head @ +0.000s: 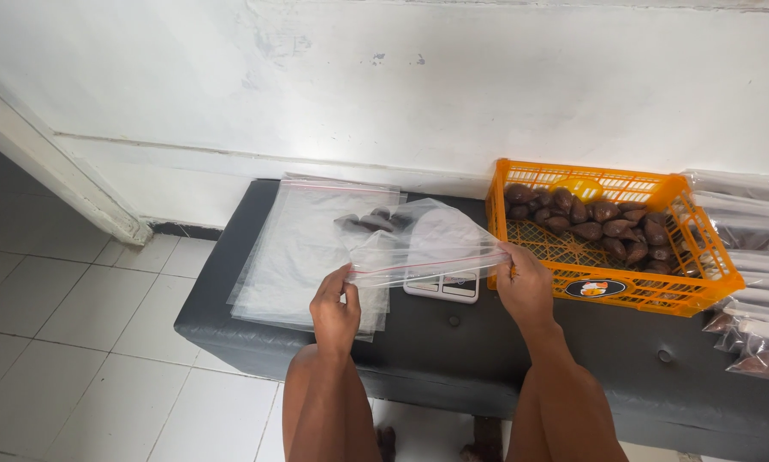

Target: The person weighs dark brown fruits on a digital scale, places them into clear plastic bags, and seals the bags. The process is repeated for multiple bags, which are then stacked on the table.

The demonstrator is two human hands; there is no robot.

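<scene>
My left hand (pixel 335 306) and my right hand (pixel 523 282) each pinch one end of the zip edge of a clear plastic bag (pixel 431 244), holding it stretched above a small white scale (pixel 442 287). The bag holds several dark brown scaly fruits (pixel 374 220) near its far end. An orange plastic crate (pixel 697 282) to the right of my right hand contains several more of the same brown fruits (pixel 602 224) and a yellow object (pixel 583 188).
A stack of empty clear zip bags (pixel 294 248) lies on the dark bench (pixel 453 342) to the left. Filled bags (pixel 757 257) are piled at the far right. A white wall runs behind; white floor tiles lie to the left.
</scene>
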